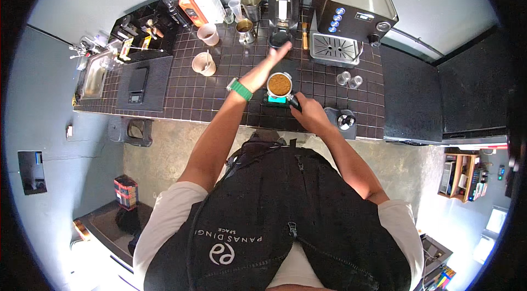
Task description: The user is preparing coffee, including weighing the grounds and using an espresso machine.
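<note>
My right hand [312,113] is closed around the black handle of a portafilter [290,97]. Brown ground coffee [279,85] fills its basket up to the rim. Beneath it shows a small scale [269,101] with a lit teal display; whether the portafilter touches the scale I cannot tell. My left hand [269,64], with a green-strapped watch [241,88] at the wrist, is stretched out beyond the basket, just in front of the coffee grinder [284,11]. It is seen edge-on, its fingers extended, and nothing shows in it.
An espresso machine [350,7] stands at the back right, a brush [305,36] beside its drip tray [334,47]. A tamper [345,120] sits on a mat at the front edge. Plastic cups [204,64], a steel pitcher [246,32] and a second scale [138,84] are to the left.
</note>
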`<state>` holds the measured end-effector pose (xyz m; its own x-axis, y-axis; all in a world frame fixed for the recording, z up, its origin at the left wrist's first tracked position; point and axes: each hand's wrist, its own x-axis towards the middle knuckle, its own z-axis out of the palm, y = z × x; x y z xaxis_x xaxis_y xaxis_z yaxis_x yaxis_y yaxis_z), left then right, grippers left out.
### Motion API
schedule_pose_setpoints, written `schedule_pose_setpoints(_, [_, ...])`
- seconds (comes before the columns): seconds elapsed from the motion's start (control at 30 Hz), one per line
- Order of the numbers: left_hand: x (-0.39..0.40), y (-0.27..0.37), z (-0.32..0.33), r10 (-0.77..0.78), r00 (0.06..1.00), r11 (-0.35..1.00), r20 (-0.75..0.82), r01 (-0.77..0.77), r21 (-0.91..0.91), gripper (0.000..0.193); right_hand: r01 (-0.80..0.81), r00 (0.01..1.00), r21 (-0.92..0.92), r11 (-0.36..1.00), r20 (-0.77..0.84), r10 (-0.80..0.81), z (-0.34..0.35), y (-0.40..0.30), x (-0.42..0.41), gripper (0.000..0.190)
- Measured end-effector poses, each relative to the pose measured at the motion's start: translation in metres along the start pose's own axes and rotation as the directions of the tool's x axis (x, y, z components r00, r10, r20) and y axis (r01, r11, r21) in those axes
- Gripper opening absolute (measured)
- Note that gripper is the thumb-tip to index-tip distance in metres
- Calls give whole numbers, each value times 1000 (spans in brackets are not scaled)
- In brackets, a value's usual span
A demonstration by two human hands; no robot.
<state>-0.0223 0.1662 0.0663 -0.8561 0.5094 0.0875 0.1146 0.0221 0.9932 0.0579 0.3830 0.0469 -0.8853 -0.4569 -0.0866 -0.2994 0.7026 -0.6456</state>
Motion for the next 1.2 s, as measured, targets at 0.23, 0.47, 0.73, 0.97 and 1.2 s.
schedule_pose_setpoints(0.23, [4, -12, 20, -43, 998, 998, -46, 40, -55, 86, -37, 999, 7, 999, 5, 37, 15, 14, -7, 35])
schedule_pose_setpoints(0.47, [-85, -32, 23, -148, 763, 985, -629, 60, -159, 36, -91, 989, 105, 990, -107, 103, 34, 29, -42, 39])
schedule_pose_setpoints(0.73, [-141, -54, 86, -569, 803, 818, -179, 529, -226, 31, -347, 911, 219, 912, -155, 383, 73, 40, -134, 39])
schedule_pose_setpoints(0.97, [-158, -145, 217, -266, 963, 958, -27, 268, 107, 40, -414, 856, 295, 861, -195, 479, 116, 36, -197, 32])
schedule_pose_setpoints(1.2, [-135, -141, 287, -658, 732, 711, 177, 681, -173, 55, -514, 771, 235, 825, -295, 565, 150, 80, -216, 23])
